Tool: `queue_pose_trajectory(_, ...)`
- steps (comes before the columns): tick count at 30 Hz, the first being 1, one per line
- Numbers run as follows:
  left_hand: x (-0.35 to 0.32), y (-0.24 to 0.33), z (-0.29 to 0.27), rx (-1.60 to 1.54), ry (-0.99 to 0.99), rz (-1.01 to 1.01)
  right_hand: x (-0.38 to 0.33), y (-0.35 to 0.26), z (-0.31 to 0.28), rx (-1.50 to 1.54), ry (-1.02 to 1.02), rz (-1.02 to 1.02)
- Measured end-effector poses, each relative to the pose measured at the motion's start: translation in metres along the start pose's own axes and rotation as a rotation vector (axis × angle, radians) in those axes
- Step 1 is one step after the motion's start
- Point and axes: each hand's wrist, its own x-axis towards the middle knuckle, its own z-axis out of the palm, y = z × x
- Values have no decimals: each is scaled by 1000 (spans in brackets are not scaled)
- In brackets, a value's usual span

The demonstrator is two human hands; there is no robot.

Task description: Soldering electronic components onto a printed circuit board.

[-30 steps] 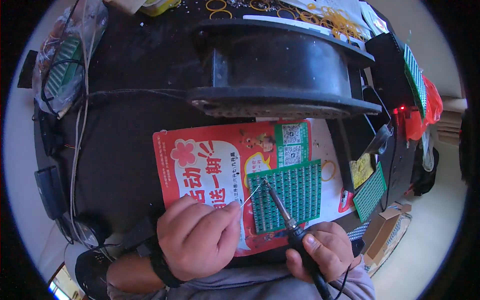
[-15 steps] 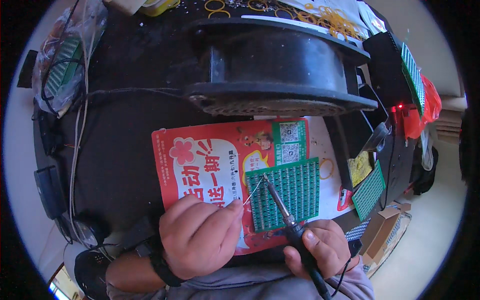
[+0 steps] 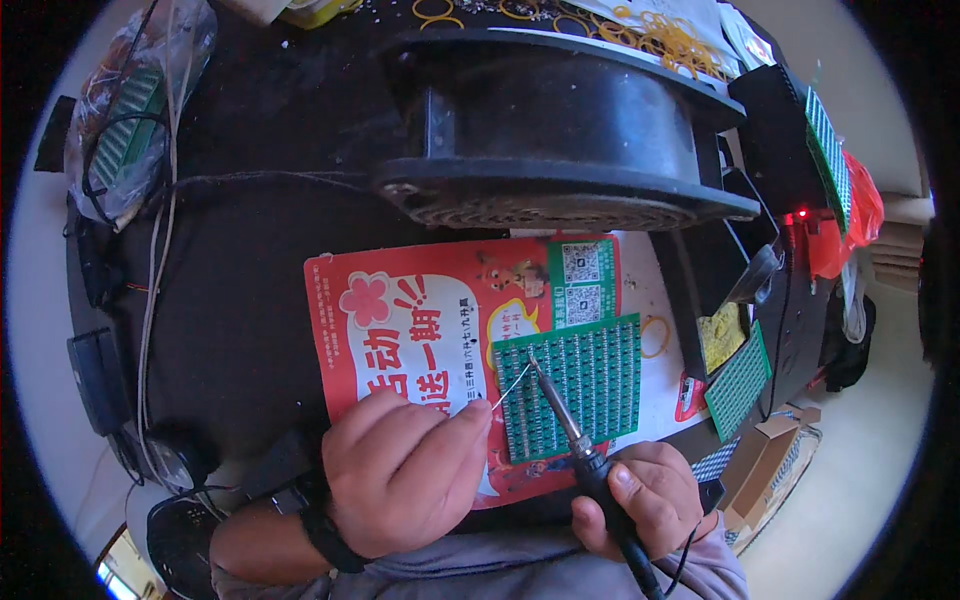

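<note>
A green circuit board [image 3: 580, 385] lies on a red printed sheet [image 3: 420, 330] on the dark table. My right hand [image 3: 640, 500] grips a soldering iron [image 3: 565, 420] by its black handle, with the tip resting on the board's upper left part. My left hand [image 3: 400, 470] pinches a thin solder wire [image 3: 510, 388] whose end meets the iron's tip. A dark wristband sits on my left wrist.
A large black round fan [image 3: 560, 120] stands behind the sheet. More green boards [image 3: 738, 382] lie at the right near a yellow sponge [image 3: 722, 336]. A bag of boards [image 3: 130, 130] and cables sit at the left. Yellow rubber bands [image 3: 670, 35] lie at the back.
The iron's tip and the solder wire have shifted slightly on the board. Both hands stay in nearly the same place.
</note>
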Motion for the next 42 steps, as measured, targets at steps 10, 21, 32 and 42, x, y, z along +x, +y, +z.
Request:
queue_pose_trajectory(10, 4, 5, -2, 3, -21, -76, -7, 1, 4, -26, 49, -51)
queue_pose_trajectory(21, 6, 11, -27, 77, -228, -125, -8, -2, 0, -15, 31, -3)
queue_pose_trajectory(32, 4, 6, -17, 74, -116, -65, -6, -1, 2, -14, 43, -20)
queue_pose_trajectory(42, 5, 5, -11, 73, -128, -21, -11, 1, 4, 41, 57, -19)
